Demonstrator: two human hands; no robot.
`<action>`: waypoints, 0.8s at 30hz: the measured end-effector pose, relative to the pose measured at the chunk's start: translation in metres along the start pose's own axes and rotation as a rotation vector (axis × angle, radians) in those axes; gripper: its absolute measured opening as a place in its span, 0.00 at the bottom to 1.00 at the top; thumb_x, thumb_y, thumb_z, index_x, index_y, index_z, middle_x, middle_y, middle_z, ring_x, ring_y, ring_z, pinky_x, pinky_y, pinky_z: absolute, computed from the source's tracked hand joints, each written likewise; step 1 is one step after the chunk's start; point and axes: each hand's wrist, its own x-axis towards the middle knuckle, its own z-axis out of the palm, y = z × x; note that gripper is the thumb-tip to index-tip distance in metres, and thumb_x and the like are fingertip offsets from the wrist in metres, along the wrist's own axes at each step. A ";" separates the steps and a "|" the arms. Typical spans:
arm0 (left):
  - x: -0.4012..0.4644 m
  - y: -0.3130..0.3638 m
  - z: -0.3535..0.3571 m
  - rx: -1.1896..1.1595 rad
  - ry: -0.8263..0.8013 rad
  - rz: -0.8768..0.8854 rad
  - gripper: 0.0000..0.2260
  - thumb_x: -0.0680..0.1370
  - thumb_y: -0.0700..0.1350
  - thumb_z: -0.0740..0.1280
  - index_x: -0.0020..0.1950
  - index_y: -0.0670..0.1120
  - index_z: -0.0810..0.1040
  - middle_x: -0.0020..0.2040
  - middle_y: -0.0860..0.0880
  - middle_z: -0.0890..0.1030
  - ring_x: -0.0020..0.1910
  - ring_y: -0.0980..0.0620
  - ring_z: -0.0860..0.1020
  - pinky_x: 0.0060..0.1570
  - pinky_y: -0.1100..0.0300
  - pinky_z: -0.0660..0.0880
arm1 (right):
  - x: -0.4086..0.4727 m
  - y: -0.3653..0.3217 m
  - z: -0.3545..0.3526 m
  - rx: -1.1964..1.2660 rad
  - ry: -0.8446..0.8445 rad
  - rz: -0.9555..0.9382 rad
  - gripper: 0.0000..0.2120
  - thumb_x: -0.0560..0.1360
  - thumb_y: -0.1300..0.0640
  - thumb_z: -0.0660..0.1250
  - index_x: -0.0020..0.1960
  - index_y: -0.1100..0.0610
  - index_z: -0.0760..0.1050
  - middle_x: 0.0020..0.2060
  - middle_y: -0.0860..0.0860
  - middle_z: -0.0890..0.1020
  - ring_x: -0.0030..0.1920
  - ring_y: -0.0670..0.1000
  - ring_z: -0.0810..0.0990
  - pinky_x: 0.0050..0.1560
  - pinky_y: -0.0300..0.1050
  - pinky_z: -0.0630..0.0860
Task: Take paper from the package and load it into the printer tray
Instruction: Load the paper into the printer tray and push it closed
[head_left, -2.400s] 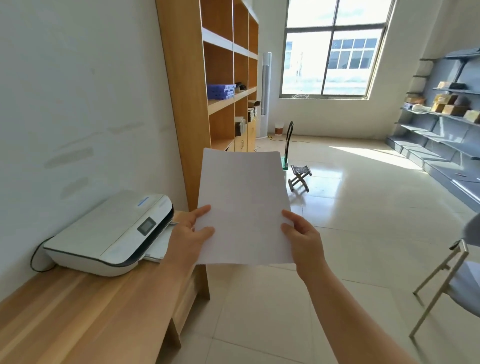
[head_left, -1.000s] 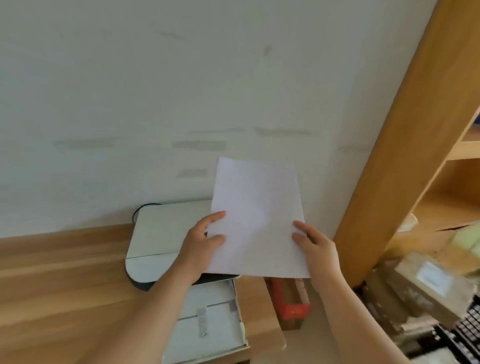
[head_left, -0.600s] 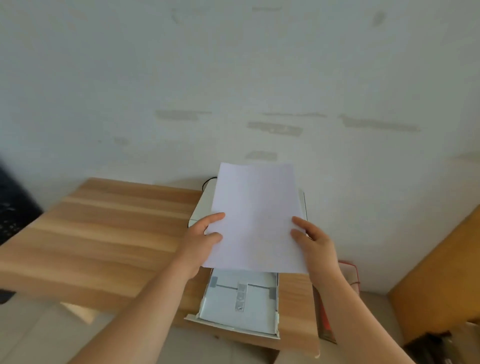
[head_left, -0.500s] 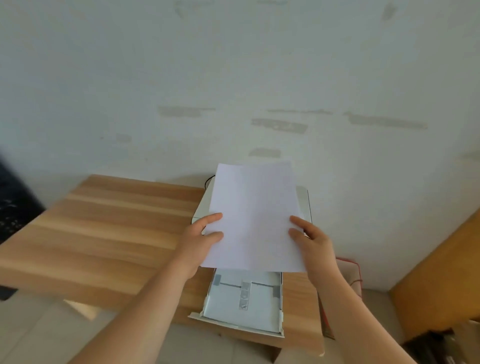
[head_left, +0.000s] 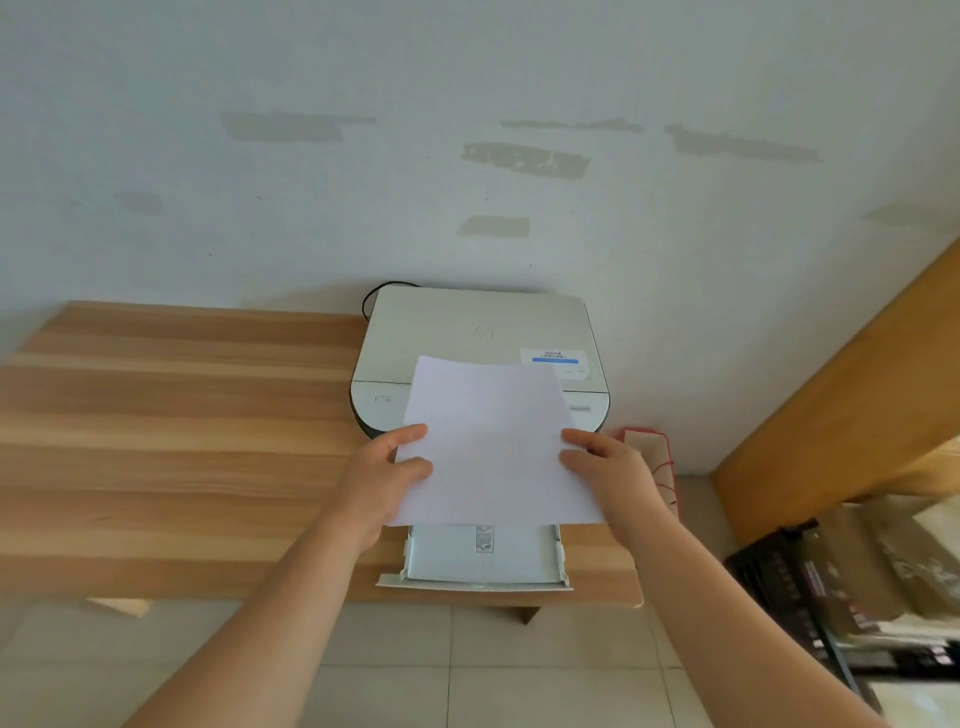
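1. White paper (head_left: 493, 441), one sheet or perhaps a thin stack, was held in the air above the printer tray (head_left: 475, 564), apart from it.
2. The left hand (head_left: 384, 470) pinched the paper's left edge, thumb on top.
3. The right hand (head_left: 610, 467) gripped the right edge the same way.
4. The tray stood pulled out from the printer (head_left: 480, 338) past the counter (head_left: 182, 441) edge; its visible near part looked empty of paper, the rest hidden under the sheet.
5. A black cable (head_left: 374, 296) looped behind the printer at the wall (head_left: 467, 78).
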 end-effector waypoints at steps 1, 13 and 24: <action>0.000 -0.003 0.000 0.001 0.000 -0.013 0.20 0.74 0.37 0.69 0.64 0.53 0.77 0.57 0.53 0.79 0.52 0.53 0.80 0.47 0.60 0.76 | 0.001 0.004 0.001 0.009 -0.002 0.017 0.11 0.74 0.60 0.69 0.53 0.46 0.80 0.54 0.51 0.81 0.51 0.56 0.82 0.56 0.54 0.79; -0.010 -0.039 0.007 -0.053 0.065 -0.169 0.18 0.73 0.37 0.68 0.61 0.51 0.78 0.56 0.50 0.80 0.51 0.47 0.81 0.49 0.55 0.77 | 0.011 0.031 0.001 0.037 -0.087 0.181 0.10 0.74 0.63 0.69 0.53 0.53 0.80 0.48 0.51 0.83 0.48 0.55 0.82 0.50 0.49 0.79; -0.024 -0.074 0.006 0.029 0.067 -0.240 0.20 0.62 0.43 0.69 0.52 0.55 0.80 0.57 0.49 0.81 0.53 0.47 0.81 0.59 0.50 0.76 | -0.011 0.077 0.003 -0.004 -0.092 0.264 0.10 0.74 0.62 0.68 0.53 0.52 0.80 0.48 0.51 0.82 0.47 0.55 0.82 0.47 0.49 0.81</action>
